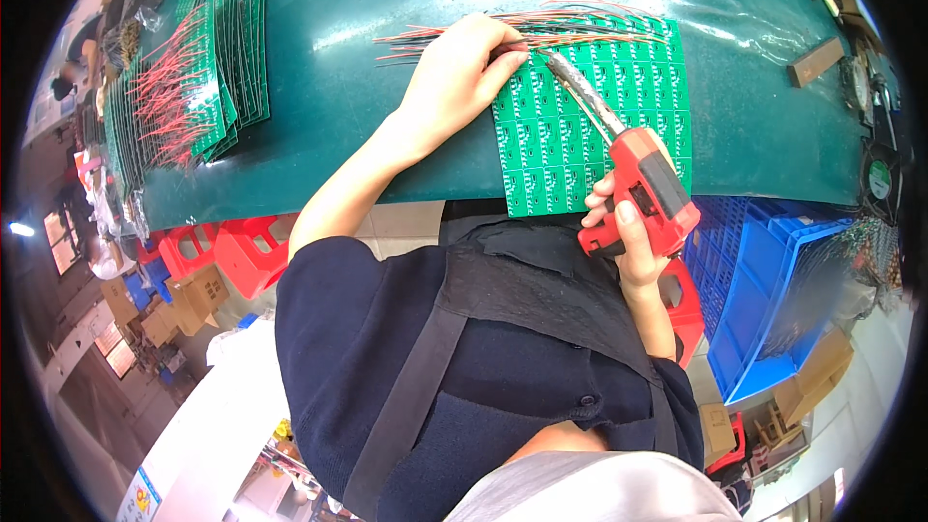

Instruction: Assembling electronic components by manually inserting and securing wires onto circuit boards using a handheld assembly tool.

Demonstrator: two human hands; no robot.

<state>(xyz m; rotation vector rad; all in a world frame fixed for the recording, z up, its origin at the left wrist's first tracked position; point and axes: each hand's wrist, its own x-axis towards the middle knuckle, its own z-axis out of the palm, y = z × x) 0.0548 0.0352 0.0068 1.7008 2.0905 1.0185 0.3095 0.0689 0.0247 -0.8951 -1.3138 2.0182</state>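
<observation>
A: Held in the right hand [626,222], fingers wrapped tight round the grip: a red pistol-shaped soldering gun with a grey metal barrel [640,177], barrel running toward eleven o'clock, tip down near the top edge of the board.

B: And under it?

A: A flat green panel of many small circuit boards [590,116], lying on the dark green worktable [367,68], lower edge hanging just over the table's near rim. Left hand [462,77] at about ten o'clock of the panel, fingers curled closed, seemingly pinching one of the thin red and black wire leads [541,29] fanned along the panel's twelve o'clock edge. Hard to tell exactly which wire; too fine at this size.

B: Handling?

A: Probably light and thin, stiff but snappable along the scored rows. Best gripped by the bare edges, away from the soldered leads. Gun likely heavier, barrel hot; grip only.

B: Elsewhere?

A: Stacked green panels with red wires [193,77] at nine o'clock; blue plastic crate [773,280] at four.
</observation>
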